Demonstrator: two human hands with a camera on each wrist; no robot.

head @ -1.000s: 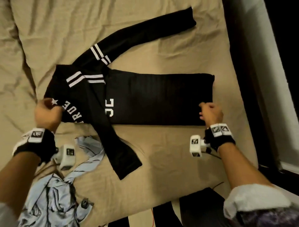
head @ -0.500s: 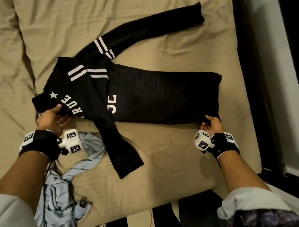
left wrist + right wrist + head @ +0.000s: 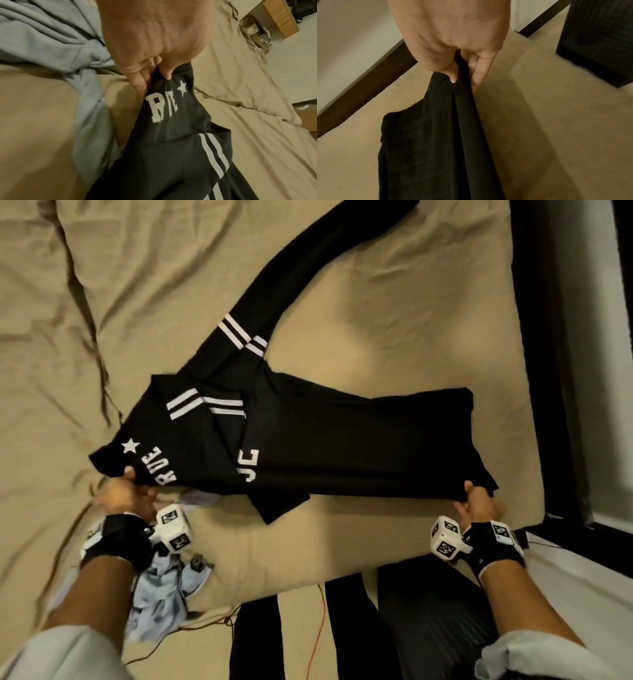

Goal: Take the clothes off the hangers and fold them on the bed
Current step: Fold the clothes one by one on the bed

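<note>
Black top [image 3: 342, 446] lies across centre of frame on tan bed [image 3: 394, 344], near edge raised. My left hand [image 3: 126, 494] pinches collar end, centre left; my right hand [image 3: 478, 501] pinches hem end, centre right. I judge: holding both ends to fold lengthwise. One sleeve [image 3: 318, 268] trails toward upper right. Pale blue garment [image 3: 164, 590] bunched lower left.

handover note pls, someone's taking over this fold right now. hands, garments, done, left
Left hand: pinches the collar end of the black long-sleeved top with white stripes and lettering, by the star.
Right hand: grips its hem end; near edge raised off the tan bed sheet.
Done: the top is off its hanger and part-folded lengthwise.
Left: far sleeve lies spread out, near sleeve hangs loose; finish folding. Crumpled light blue garment at the near edge is unfolded.
</note>
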